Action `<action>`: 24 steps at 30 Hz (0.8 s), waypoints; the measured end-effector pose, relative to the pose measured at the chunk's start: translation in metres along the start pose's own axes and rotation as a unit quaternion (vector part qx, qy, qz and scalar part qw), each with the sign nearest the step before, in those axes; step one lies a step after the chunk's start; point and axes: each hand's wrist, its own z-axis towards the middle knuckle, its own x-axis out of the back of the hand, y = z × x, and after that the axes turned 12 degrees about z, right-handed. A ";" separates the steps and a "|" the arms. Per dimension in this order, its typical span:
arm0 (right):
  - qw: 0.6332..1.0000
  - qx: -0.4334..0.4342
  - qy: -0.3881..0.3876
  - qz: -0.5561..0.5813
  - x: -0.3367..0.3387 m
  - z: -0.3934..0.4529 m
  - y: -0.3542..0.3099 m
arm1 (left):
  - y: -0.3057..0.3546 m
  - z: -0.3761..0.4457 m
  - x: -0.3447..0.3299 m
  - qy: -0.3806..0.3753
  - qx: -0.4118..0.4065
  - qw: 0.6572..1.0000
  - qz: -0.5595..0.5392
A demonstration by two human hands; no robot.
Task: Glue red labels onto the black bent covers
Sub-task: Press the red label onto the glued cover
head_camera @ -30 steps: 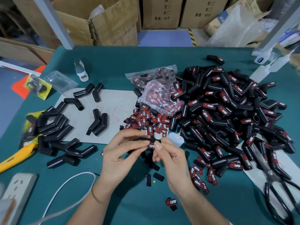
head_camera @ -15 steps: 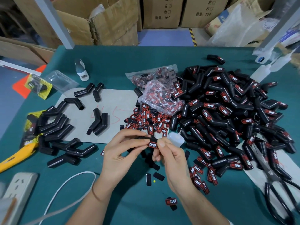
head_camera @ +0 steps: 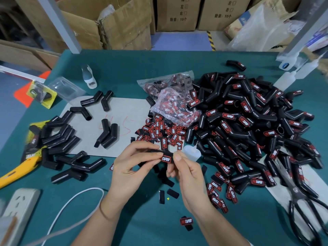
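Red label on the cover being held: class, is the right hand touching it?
Touching. In the head view the right hand has its thumb tip on the edge of the red label, which lies on the black bent cover gripped by the left hand.

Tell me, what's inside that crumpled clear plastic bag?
The clear bag holds many red labels with some black pieces among them; how many, and what lies at the bottom, is hidden.

A green-topped desk point(head_camera: 124, 68) is carrying everything. A grey cardboard sheet point(head_camera: 124, 110) is lying left of centre with plain black bent covers point(head_camera: 58, 137) spreading across its left edge. A big heap of labelled covers point(head_camera: 248, 125) is filling the right side, loose red labels point(head_camera: 159, 130) are sitting mid-desk, scissors point(head_camera: 301, 201) are resting near right, and a power strip point(head_camera: 19, 206) is lying near left.
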 end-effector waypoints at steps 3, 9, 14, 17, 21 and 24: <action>1.000 0.002 -0.003 -0.003 0.000 0.000 -0.001 | 0.000 0.001 0.000 0.001 0.000 1.000 -0.007; 1.000 0.007 -0.005 -0.003 0.000 0.000 -0.001 | 0.000 0.000 -0.001 0.003 0.004 1.000 -0.010; 1.000 0.007 -0.004 -0.003 0.001 0.000 0.000 | 0.002 0.001 -0.001 0.001 0.002 1.000 -0.003; 1.000 0.007 -0.005 -0.002 0.001 -0.001 0.000 | 0.002 0.001 -0.001 -0.002 -0.009 1.000 0.003; 1.000 0.009 -0.008 -0.005 -0.001 -0.002 -0.001 | 0.003 0.001 0.001 0.000 -0.016 1.000 0.008; 1.000 0.008 -0.003 -0.006 -0.001 -0.001 -0.002 | 0.003 0.003 0.000 -0.003 -0.018 1.000 0.011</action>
